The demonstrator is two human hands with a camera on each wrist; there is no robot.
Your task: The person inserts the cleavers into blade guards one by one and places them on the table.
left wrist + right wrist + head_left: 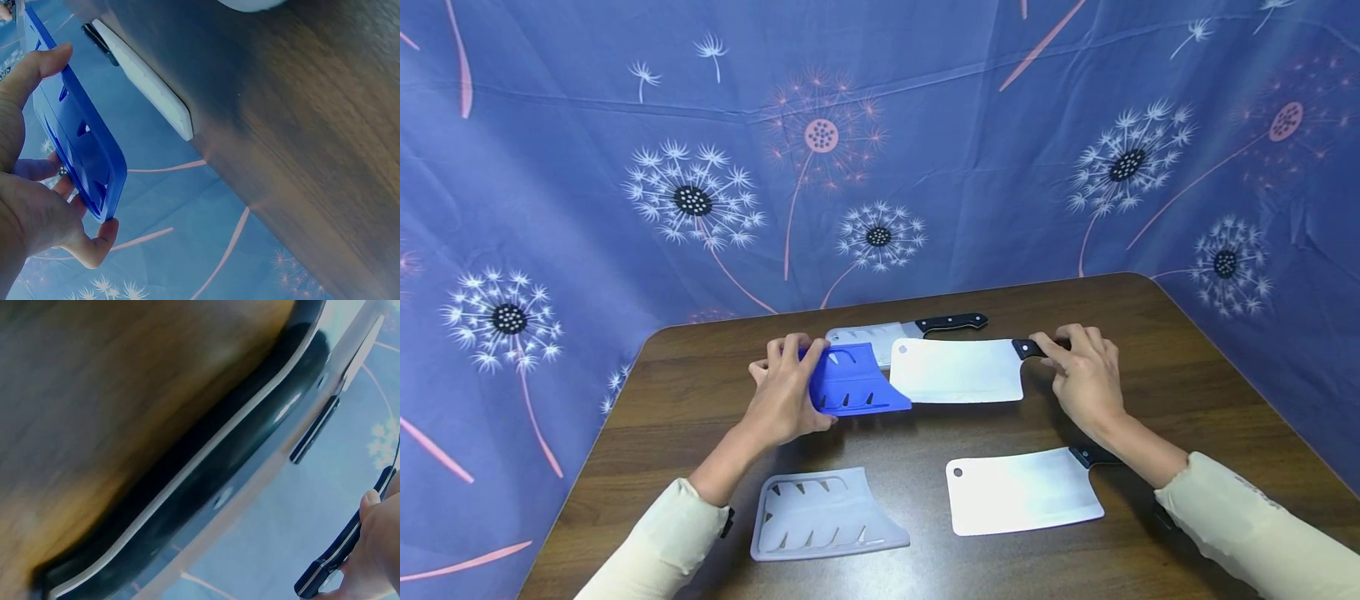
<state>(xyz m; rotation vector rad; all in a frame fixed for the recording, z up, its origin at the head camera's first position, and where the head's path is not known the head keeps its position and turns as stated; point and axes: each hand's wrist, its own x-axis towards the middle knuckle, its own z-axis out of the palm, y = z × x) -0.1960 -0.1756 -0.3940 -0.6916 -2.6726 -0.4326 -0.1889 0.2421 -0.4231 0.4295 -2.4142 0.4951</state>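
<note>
Head: left hand [782,387] grips blue cover [857,383]; right hand [1086,379] grips cleaver [958,371] by handle [1028,348], blade at blue cover's right end. Behind blue cover, partly hidden: sheathed knife [951,322]. Nearer than blue cover: pale cover [831,512]; rightward, second cleaver [1022,492].

Left wrist: thumb [56,60], fingers [103,240] on blue cover's edges.

Right wrist: hand round handle.

A slotted blue sheath [850,382] is held raised, mouth toward three o'clock. Just beside that mouth, a silver-bladed cleaver [955,371] points toward nine, black handle at three.
</note>
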